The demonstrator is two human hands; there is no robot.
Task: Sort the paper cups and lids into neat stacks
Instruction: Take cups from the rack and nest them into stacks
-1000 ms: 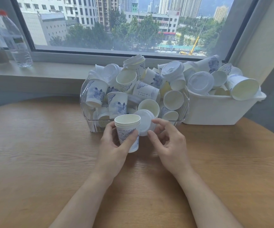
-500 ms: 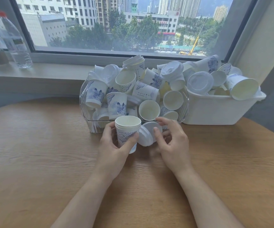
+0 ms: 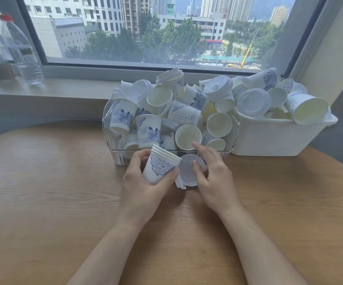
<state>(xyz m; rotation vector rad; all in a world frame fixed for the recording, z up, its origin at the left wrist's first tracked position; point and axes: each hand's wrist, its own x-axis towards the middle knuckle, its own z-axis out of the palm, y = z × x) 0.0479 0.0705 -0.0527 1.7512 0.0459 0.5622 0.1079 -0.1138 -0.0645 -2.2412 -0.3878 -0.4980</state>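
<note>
Left hand wrapped round a short nested stack of paper cups, thumb on the near side and fingers behind, tilted so the rims lean toward the right, probably to keep the open mouth ready for the next cup. Several rolled rims visible at the top of that stack, so a few cups already nested. Right hand loosely curved over a translucent lid, thumb and fingertips at its edge; lid low over the wooden bench, whether touching it not clear, with what looks like another white lid edge just beneath. Likely step: setting lids down in their own pile just beside the cups, kept apart from the cup stack. Directly behind both hands, a clear ribbed basket heaped with loose blue-patterned cups and lids lying at every angle; just to its right, a white plastic bin equally full. Most of the sorting evidently not yet done. On the windowsill at far left, a water bottle well apart from the work. Risk in judgement: light cups toppling from the heaped basket when one is pulled free.
</note>
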